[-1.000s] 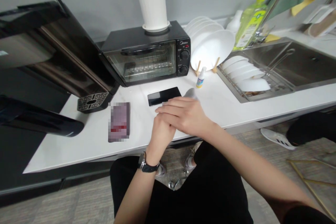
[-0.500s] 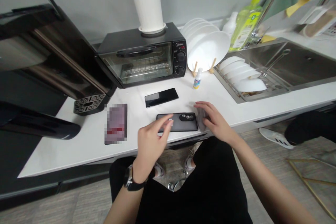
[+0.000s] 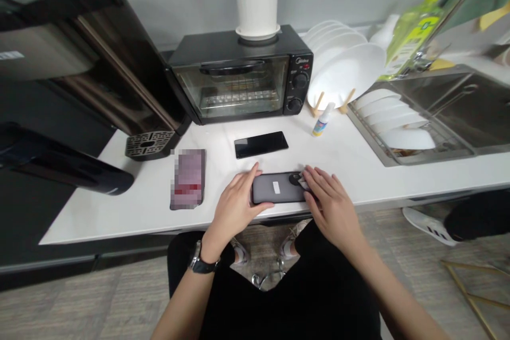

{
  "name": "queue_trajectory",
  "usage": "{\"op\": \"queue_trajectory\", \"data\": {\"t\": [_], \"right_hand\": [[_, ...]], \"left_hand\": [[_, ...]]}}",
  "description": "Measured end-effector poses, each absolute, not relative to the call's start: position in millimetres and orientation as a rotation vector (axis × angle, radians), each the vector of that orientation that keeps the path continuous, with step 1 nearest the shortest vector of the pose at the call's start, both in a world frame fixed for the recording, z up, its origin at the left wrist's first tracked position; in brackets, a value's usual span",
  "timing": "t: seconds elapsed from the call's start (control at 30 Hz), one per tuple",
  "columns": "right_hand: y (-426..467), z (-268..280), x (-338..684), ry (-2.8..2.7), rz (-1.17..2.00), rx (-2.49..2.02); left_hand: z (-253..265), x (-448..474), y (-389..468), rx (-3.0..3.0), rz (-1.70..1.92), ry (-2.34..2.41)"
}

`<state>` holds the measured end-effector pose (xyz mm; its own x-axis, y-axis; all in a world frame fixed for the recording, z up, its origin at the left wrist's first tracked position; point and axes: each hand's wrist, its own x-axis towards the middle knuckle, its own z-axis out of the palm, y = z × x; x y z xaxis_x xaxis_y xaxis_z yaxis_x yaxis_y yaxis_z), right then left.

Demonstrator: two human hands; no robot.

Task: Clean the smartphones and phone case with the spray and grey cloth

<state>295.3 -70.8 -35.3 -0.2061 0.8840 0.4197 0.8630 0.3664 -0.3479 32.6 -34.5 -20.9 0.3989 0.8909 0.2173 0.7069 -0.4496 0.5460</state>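
Note:
A grey phone case with a black rim (image 3: 263,189) lies back-up near the counter's front edge. A small white rectangular piece (image 3: 276,187) rests on its back. My left hand (image 3: 235,203) grips the case's left end, thumb along the near side and fingers at the far corner. The fingers of my right hand (image 3: 332,203) are bent over the right end, beside the dark camera ring (image 3: 294,178). Under those fingertips pokes out a crumpled pale grey cloth-like piece (image 3: 303,181). Whether a phone sits inside the case cannot be told.
Behind the case lies a black phone (image 3: 261,144), with a small spray bottle (image 3: 323,119) to its right. A pixelated purplish item (image 3: 188,178) lies left. Around stand a toaster oven (image 3: 239,87), a coffee machine (image 3: 143,143), a dark bottle (image 3: 103,172), plates (image 3: 346,77) and a sink (image 3: 376,149).
My left hand has gone from hovering over the case to gripping its left end. The white piece now shows on the case's back. My right hand has moved onto the right end.

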Motion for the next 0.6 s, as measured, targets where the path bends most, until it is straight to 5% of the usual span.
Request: {"op": "queue_trajectory", "data": {"t": [0.27, 0.6], "right_hand": [[-50, -38, 236, -2.125, -0.030, -1.491], [-77, -29, 205, -2.293, 0.428, -1.058]], "left_hand": [[-19, 21, -34, 2.206, 0.633, 1.267], [-24, 19, -32, 2.077, 0.729, 1.288]]}}
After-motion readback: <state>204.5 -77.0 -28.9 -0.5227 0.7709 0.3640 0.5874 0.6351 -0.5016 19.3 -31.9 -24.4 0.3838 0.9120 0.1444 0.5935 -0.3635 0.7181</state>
